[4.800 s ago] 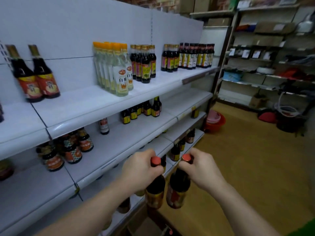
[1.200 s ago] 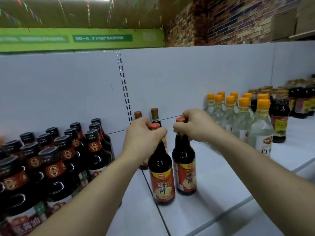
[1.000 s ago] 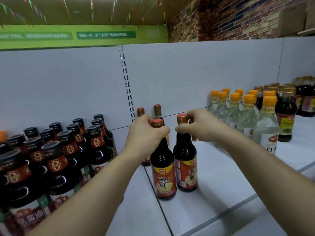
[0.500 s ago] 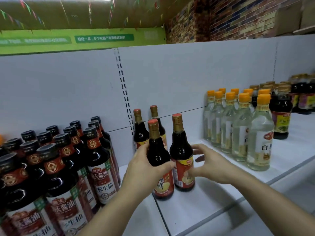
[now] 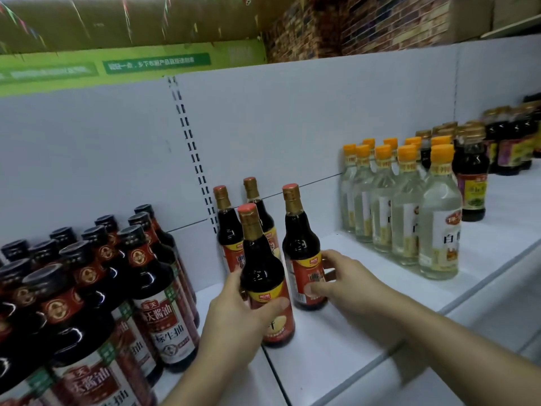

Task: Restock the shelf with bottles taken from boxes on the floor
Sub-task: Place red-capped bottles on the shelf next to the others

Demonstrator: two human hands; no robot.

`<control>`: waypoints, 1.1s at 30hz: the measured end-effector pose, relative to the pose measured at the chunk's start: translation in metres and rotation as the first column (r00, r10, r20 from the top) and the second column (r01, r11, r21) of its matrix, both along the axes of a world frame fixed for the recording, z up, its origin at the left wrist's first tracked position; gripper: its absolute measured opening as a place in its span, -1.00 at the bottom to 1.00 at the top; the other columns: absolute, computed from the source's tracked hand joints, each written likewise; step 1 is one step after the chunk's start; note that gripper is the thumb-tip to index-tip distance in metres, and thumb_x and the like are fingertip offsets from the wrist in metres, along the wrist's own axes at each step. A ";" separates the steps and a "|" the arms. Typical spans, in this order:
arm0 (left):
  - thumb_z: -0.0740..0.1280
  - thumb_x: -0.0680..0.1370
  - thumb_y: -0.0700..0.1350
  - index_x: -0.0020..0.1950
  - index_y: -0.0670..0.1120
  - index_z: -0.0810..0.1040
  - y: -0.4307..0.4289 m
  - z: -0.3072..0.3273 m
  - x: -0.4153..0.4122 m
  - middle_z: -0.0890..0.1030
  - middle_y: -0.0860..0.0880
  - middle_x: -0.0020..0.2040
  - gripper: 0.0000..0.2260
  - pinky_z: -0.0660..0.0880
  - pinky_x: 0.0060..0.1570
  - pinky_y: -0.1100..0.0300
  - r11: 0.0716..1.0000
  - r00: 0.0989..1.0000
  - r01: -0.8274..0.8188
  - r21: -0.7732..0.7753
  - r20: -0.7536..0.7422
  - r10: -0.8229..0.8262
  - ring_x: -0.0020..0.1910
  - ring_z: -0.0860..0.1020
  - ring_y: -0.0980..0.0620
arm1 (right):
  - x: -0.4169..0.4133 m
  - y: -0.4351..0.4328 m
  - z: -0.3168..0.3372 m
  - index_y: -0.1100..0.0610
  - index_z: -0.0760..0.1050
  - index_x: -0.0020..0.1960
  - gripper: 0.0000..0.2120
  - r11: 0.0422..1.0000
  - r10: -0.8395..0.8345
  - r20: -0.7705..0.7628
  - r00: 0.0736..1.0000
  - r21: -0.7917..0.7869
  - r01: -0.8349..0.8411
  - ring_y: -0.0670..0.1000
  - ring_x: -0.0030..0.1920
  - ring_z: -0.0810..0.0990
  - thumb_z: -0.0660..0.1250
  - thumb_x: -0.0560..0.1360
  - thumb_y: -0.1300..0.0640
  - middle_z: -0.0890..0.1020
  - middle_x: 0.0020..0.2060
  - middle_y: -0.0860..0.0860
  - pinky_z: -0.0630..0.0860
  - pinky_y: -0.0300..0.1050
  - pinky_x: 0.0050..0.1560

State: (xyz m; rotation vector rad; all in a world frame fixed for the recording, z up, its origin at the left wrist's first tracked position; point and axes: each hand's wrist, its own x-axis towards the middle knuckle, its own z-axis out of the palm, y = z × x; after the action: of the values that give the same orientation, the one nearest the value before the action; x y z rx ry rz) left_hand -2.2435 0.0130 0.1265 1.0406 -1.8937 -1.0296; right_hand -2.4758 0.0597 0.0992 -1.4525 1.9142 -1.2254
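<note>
Presently we record both hands at the white metal shelf, which carries all stock in view.

The left hand has its grip clamped on the nearer dark sauce bottle, a glass bottle with a red cap, gold neck foil and red label. The thumb lies across the front of the label and the fingers pass behind the body. This bottle stands upright at the seam between two shelf panels.

The right hand has its grip closed on the right-hand dark sauce bottle, of the same make. The thumb presses the label front and the fingers wrap the far side of the lower body. It stands upright on the shelf, just beside the nearer one and slightly further back.

Two matching red-capped bottles stand upright behind the pair, close to the white back panel.

To the left we note a block of black-capped dark soy bottles in rows. To the right, well apart from the held pair, stands a group of clear bottles with orange caps. Beyond those are dark bottles with yellow-green labels.

Above the panel we see a green banner and a brick wall. The banner's lettering is too blurred to read.
</note>
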 end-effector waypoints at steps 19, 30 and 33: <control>0.64 0.36 -0.02 0.28 0.24 0.51 -0.011 -0.012 0.000 0.66 0.28 0.05 -0.44 0.50 -0.05 0.33 1.000 1.000 -0.004 0.029 -0.013 0.005 0.03 0.59 0.33 | -0.035 -0.104 0.005 0.10 0.35 0.45 -0.37 0.993 -0.097 -0.092 0.991 0.061 0.103 0.10 0.21 0.61 0.53 0.50 -0.01 0.60 0.31 0.04 0.54 0.04 0.27; 0.63 0.37 0.00 0.31 0.26 0.48 -0.012 -0.011 0.002 0.65 0.28 0.10 -0.41 0.52 0.07 0.29 1.000 1.000 0.003 0.007 -0.004 -0.003 0.11 0.57 0.30 | -0.036 -0.132 0.008 0.13 0.33 0.47 -0.38 0.992 -0.101 -0.065 0.993 0.065 0.105 0.12 0.27 0.58 0.51 0.52 0.03 0.59 0.31 0.07 0.51 0.05 0.30; 0.64 0.36 0.02 0.34 0.27 0.48 -0.011 -0.012 0.003 0.65 0.29 0.09 -0.38 0.53 0.09 0.26 1.000 1.000 0.003 0.007 -0.004 -0.003 0.13 0.57 0.31 | -0.036 -0.133 0.007 0.13 0.33 0.47 -0.38 0.992 -0.105 -0.064 0.992 0.069 0.109 0.12 0.27 0.58 0.51 0.52 0.02 0.59 0.33 0.08 0.51 0.07 0.32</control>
State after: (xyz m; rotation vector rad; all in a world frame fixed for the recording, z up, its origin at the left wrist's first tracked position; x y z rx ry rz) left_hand -2.2403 0.0016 0.1142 1.0397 -1.8904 -1.0393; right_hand -2.5120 -0.0734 0.1057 -1.3802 2.0787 -1.1583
